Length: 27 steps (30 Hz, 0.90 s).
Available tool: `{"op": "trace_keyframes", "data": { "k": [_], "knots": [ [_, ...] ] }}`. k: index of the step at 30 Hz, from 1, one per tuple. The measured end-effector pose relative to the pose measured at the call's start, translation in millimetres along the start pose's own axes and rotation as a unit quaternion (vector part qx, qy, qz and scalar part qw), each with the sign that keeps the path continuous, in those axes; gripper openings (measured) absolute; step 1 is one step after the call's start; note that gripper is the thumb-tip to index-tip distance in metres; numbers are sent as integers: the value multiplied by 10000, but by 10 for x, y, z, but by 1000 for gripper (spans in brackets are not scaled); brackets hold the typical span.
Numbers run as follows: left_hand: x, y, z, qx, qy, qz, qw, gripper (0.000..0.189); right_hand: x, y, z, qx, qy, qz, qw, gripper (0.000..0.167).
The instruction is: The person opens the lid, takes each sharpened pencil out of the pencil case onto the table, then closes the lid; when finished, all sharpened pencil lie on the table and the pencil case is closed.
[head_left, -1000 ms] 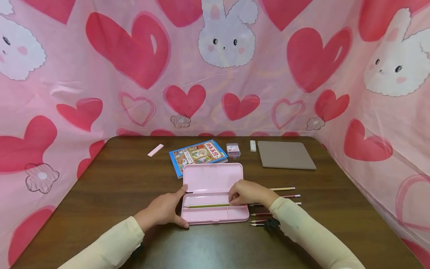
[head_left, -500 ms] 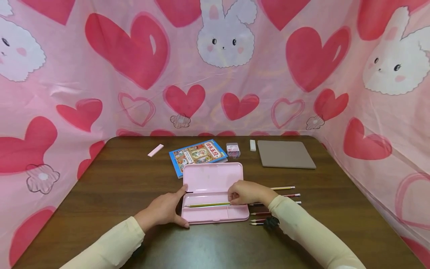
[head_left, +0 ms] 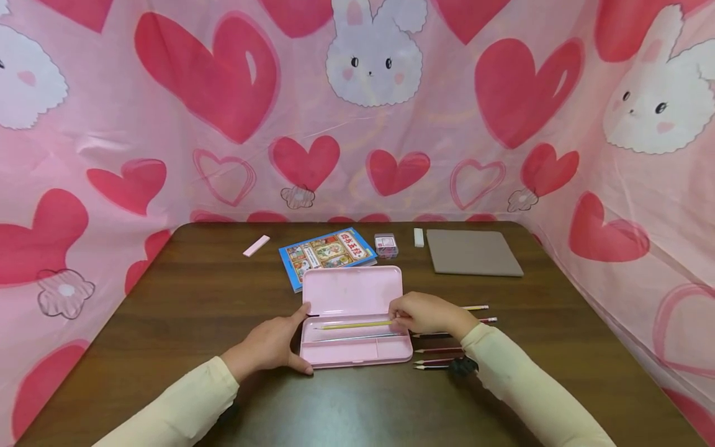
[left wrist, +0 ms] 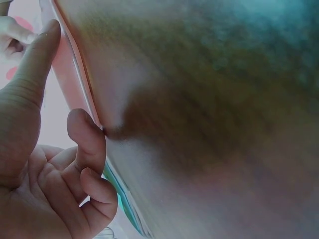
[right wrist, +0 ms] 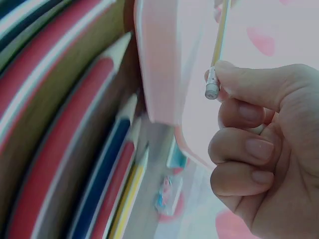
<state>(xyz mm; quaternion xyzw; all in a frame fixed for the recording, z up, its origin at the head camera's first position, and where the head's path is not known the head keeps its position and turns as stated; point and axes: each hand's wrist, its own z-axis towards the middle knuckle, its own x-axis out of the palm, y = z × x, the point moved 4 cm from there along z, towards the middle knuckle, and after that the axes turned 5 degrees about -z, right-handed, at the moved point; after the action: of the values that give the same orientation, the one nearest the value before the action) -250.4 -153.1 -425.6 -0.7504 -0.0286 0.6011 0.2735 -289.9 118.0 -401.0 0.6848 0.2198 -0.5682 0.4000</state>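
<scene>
The yellow pencil (head_left: 357, 325) lies over the back compartment of the pink pencil case (head_left: 341, 352), its long axis running left to right, nearly parallel to the case's long sides; its sharpened tip is toward the left wall, its eraser end toward the right. The right hand (head_left: 427, 311) is the nearer one: its thumb and forefinger pinch the pencil beside the white eraser, the other fingers curled in, as the right wrist view shows. Whether the pencil touches the compartment floor cannot be told. A thin pale-grey line runs below it inside the case, perhaps another pencil. The left hand (head_left: 268, 344) rests against the case's left end, thumb at the front corner and forefinger up by the hinge, spread apart rather than closed round it. The low divider bounds the compartment in front and the raised lid (head_left: 352, 290) behind, overlapping the near edge of a blue picture book (head_left: 329, 253). Several loose pencils (head_left: 436, 351) lie just right of the case, partly hidden beneath the right hand and sleeve. Farther back on the wooden table (head_left: 167, 310) are a pale pink strip (head_left: 256, 246), a small clear box (head_left: 386, 246), a white block (head_left: 418, 238) and a flat grey-brown slab (head_left: 473, 252).
</scene>
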Motion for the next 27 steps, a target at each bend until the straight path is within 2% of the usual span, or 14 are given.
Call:
{"op": "trace_keyframes", "data": {
  "k": [8,17,22,24,27],
  "knots": [
    [-1,-19,1,-9,99,-135,9999,120,-67,-109,-363,84,-118,-6,9999,11],
    [-7,-19,1,93,-21,-55,9999,121,-171,-247,-848,318,-233,279,9988,12],
    [-11,-10,-2,94,-35,-60,9999,120,-207,-283,-1101,243,-370,346,9984,11],
    [-10,-4,-4,67,-28,-51,10000,121,-211,-292,-1197,234,-371,430,9981,11],
    [-8,-3,-7,11,3,-64,10000,121,-198,-322,-1337,444,-210,630,9968,9]
  ]
}}
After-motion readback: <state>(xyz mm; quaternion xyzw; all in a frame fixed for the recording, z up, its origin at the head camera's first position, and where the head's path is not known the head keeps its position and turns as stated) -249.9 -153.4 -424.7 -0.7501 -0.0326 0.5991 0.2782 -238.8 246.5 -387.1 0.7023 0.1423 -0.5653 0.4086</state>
